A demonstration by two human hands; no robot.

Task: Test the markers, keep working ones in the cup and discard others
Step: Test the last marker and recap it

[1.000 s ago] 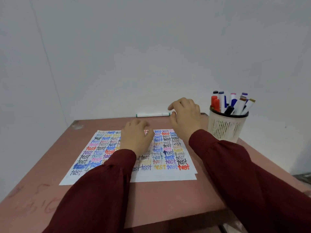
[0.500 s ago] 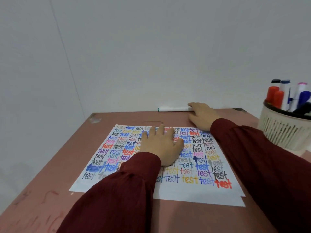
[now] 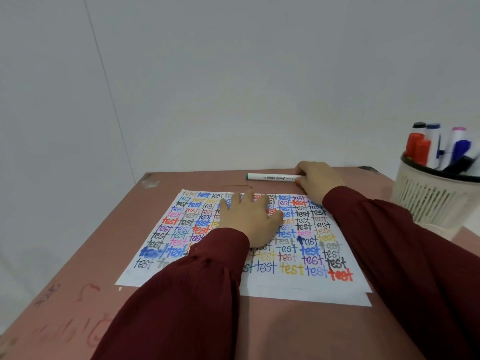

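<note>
The left hand [image 3: 249, 219] lay flat, fingers released and spread, on the test sheet [image 3: 298, 258]. At the counter's [image 3: 98, 255] far edge, the right hand's [image 3: 318, 180] fingers pinched the white green-capped marker's [image 3: 272, 177] right end. The marker cup [image 3: 436, 201] stood far right.

I get soft, even, dimmish light, with faint shadows under the sleeves [image 3: 181, 294] on the desk [image 3: 285, 328]. The wall seam [image 3: 110, 94] bows; the cup [image 3: 431, 198] is slightly smeared.

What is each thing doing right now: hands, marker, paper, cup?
Test paper, flat on the table, covered in writing.
White marker, lying on the table.
Left hand, flat on the test paper, fingers spread.
Right hand, pinching the white marker's end.
Cup, upright, holding markers.
</note>
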